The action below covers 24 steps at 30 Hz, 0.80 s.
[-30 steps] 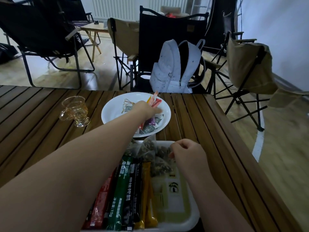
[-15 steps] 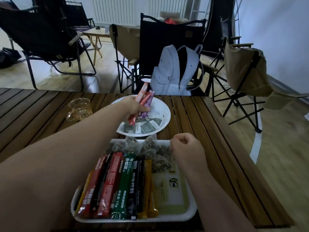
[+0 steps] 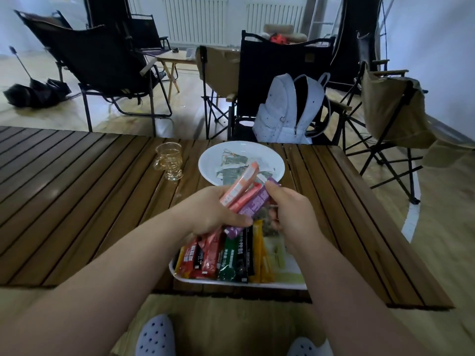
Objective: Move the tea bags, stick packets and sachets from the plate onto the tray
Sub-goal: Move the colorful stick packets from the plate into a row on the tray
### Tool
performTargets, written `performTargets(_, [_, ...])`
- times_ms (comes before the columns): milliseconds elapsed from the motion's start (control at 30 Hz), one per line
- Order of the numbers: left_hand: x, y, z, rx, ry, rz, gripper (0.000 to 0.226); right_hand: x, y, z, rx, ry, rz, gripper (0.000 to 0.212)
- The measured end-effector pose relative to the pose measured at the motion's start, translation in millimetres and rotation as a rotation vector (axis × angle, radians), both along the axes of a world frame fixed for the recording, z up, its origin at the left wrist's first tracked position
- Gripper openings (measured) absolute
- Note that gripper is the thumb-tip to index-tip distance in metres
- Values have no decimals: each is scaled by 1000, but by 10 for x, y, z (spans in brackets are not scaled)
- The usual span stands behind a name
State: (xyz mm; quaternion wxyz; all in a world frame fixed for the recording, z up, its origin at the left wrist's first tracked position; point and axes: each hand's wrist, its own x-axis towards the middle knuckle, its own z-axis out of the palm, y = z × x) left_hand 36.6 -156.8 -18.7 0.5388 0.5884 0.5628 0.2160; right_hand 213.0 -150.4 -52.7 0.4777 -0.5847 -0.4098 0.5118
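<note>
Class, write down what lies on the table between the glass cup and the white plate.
Nothing: in the head view, only bare wooden table slats separate the glass cup from the white plate.

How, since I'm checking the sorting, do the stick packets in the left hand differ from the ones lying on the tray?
The held packets are orange-pink and purple; the tray packets are red, green, black and yellow. The held packets slant upward, gripped by the left hand above the tray; the tray packets lie flat, side by side. Both sets are long, narrow sticks.
</note>
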Motion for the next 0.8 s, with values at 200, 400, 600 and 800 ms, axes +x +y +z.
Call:
performTargets(200, [-186,-269,-109,40,-6,142,29,-79,-55,-17,41,63,82,29])
performTargets(400, [-189,-297,-268,43,-78,208,30,-117,-74,-28,-28,20,227,15])
performTargets(600, [-278,-157,-247,-194,-419,397,20,262,54,-115,-104,-295,212,29])
performTargets(800, [-341,-78,-221,-377,-719,451,15,284,-31,-322,-284,-473,363,33])
